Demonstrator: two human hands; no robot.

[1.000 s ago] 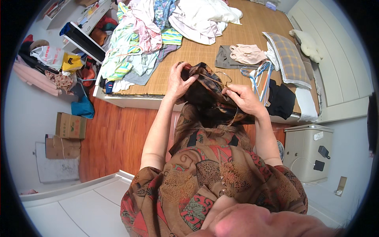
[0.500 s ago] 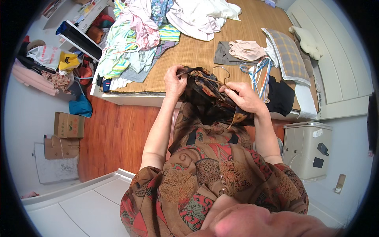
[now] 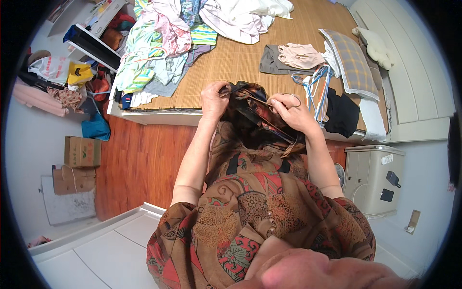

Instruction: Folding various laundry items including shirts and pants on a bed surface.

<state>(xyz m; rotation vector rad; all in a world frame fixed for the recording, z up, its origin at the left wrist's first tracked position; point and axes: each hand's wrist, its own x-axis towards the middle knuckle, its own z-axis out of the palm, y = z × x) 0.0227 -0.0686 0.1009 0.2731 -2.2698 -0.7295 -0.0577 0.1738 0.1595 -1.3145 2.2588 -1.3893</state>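
A dark garment point(image 3: 250, 115) with an orange and brown pattern hangs between my hands, above my lap at the bed's near edge. My left hand point(image 3: 215, 102) is closed on its upper left edge. Closed too is my right hand point(image 3: 291, 113), pinching a thin clothes hanger point(image 3: 258, 99) whose bar runs across the garment's opening. The hanger's curved hook shows just above my right knuckles. How far the hanger sits inside the cloth is hidden by the folds.
A bed with a bamboo mat point(image 3: 236, 65) lies ahead. It carries a heap of clothes point(image 3: 161, 48) at left, blue and white hangers point(image 3: 315, 91), a folded beige garment point(image 3: 301, 55), black cloth point(image 3: 341, 113) and a plaid pillow point(image 3: 350, 65) at right. A cabinet point(image 3: 370, 178) stands at right, cardboard boxes point(image 3: 83, 151) at left.
The hanger's hook has swung right, from above the garment to over my right hand. The garment's opening has spread a little; my left hand stays at its edge.
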